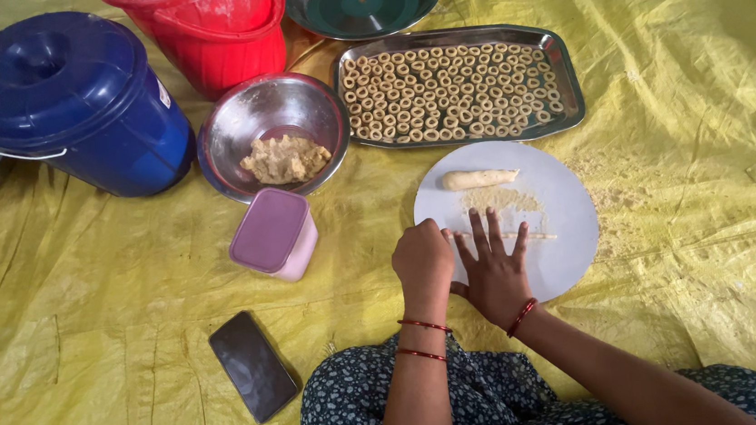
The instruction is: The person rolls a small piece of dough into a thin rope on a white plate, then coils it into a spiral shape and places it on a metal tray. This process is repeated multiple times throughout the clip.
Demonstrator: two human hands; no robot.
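Note:
My right hand (494, 272) lies flat with fingers spread on a round white board (570, 223), pressing on a thin rope of dough (535, 236) that sticks out to the right of the fingers. My left hand (422, 261) rests curled at the board's left edge, touching the rope's left end. A thicker log of dough (479, 178) lies at the far side of the board, with a patch of loose flour (500, 199) just below it. Both wrists wear red bangles.
A steel tray (566, 68) with several small dough rings sits beyond the board. A steel bowl (247, 124) holds a dough lump. A pink lidded box (272, 234), dark phone (252, 365), blue lidded bucket (68, 103), red bucket (216, 26) and green plate (363, 0) stand on yellow sheeting (711, 165).

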